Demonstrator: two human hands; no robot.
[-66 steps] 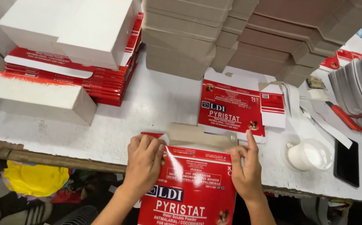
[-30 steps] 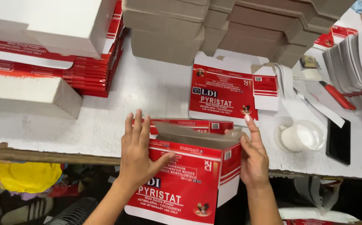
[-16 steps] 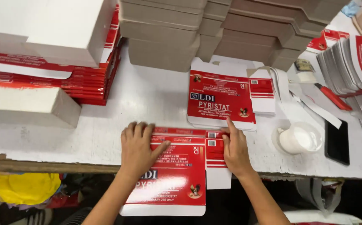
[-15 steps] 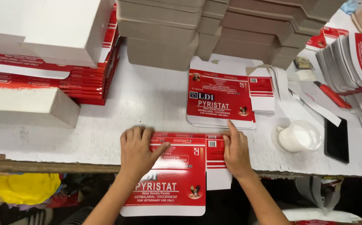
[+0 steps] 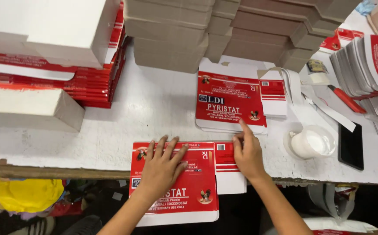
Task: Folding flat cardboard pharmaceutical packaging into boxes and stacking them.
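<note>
A flattened red and white printed carton (image 5: 197, 198) lies at the near edge of the white table (image 5: 154, 113), its lower half hanging past the edge. My left hand (image 5: 163, 167) presses flat on its upper part, fingers spread. My right hand (image 5: 247, 152) rests on the carton's white side flap, with the index finger stretched up to touch the lower edge of a small stack of flat red cartons (image 5: 230, 100) lying further back on the table.
Stacks of brown folded boards (image 5: 223, 30) fill the back. White boxes and red cartons (image 5: 45, 48) are piled at left. A white cup (image 5: 313, 141), a black phone (image 5: 350, 146), a red-handled tool (image 5: 346, 99) and upright printed sheets (image 5: 371, 63) sit at right.
The carton was held up opened as a box shape, then pressed flat onto the table edge. My right index finger has now reached up to the stack of flat cartons.
</note>
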